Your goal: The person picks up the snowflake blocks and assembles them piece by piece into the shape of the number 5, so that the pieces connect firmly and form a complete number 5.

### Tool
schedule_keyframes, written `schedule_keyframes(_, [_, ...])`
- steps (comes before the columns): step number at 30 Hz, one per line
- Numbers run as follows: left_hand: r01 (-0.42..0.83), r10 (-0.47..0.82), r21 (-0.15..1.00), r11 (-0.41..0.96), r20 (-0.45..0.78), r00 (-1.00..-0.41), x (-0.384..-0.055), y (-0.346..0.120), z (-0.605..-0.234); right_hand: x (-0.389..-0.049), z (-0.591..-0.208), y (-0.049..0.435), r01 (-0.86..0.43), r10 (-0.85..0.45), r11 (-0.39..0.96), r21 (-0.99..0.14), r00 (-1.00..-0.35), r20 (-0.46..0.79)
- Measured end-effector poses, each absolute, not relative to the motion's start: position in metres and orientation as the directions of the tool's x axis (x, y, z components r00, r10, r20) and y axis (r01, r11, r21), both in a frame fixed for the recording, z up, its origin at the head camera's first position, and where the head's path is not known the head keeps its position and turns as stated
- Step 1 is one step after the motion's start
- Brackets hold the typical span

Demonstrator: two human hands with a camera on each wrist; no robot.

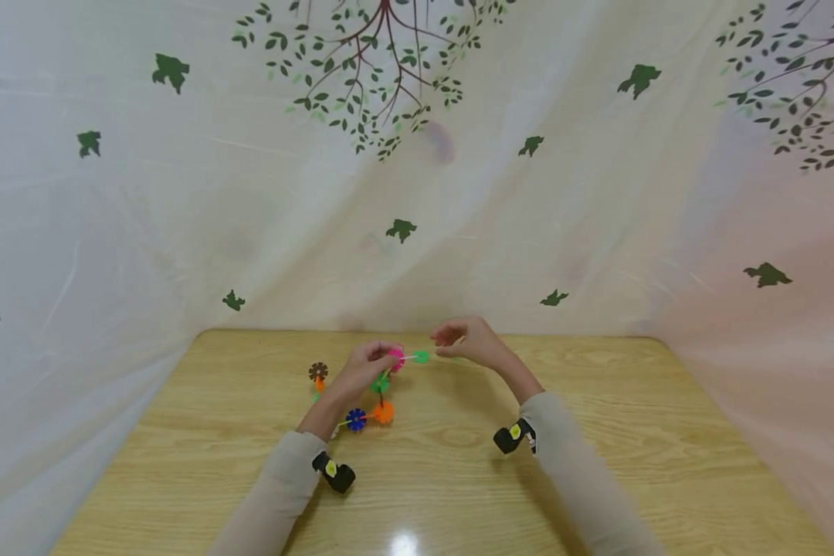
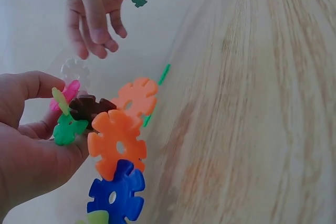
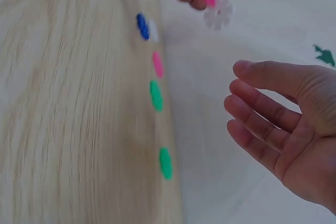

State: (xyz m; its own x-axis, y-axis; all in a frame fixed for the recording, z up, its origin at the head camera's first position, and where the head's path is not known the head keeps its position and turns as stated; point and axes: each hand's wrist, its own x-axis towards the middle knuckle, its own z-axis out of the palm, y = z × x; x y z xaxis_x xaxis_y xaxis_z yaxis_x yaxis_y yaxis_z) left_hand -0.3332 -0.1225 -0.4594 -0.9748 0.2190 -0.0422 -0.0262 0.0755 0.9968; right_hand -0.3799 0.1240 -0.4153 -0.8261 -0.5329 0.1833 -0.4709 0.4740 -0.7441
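Note:
My left hand [image 1: 361, 374] pinches a linked chain of notched plastic interlocking discs near a pink disc [image 2: 73, 88]. A clear disc [image 2: 75, 73] sticks out past the pink one. Down the chain come yellow-green [image 2: 59, 100], green [image 2: 68, 128] and brown discs [image 2: 90, 109], then an orange disc [image 2: 107, 150] and a blue disc [image 2: 126, 190]. My right hand [image 3: 289, 124] holds nothing, its fingers apart and loosely bent. In the head view it hovers just right of the chain's end. My left forearm hides part of the chain there.
Loose discs lie along the far part of the wooden table [image 1: 584, 448]: blue [image 3: 142, 26], pink [image 3: 157, 64], a green disc [image 3: 156, 95] and another green disc [image 3: 165, 163]. A pale curtain [image 1: 306, 255] with printed leaves hangs behind the table's far edge.

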Motion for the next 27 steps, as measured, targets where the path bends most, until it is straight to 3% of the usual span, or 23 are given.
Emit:
schedule_keyframes(9, [-0.057,0.211,0.996,0.065,-0.07,-0.975,-0.331,-0.121,-0.46,-0.405,-0.44,0.146,-0.428,-0.53,0.5,-0.753,-0.839,0.125])
schedule_keyframes(19, [-0.042,0.25,0.998,0.047,-0.053,-0.967,-0.328,-0.12,-0.458,-0.417,-0.468,0.158,-0.228,-0.419,0.522,-0.822,-0.908,-0.013])
schedule_keyframes(27, [-0.033,0.261,0.998,0.054,-0.046,-0.964,-0.329,-0.121,-0.459,-0.418,-0.474,0.155,-0.244,-0.405,0.559,-0.792,-0.914,-0.005])
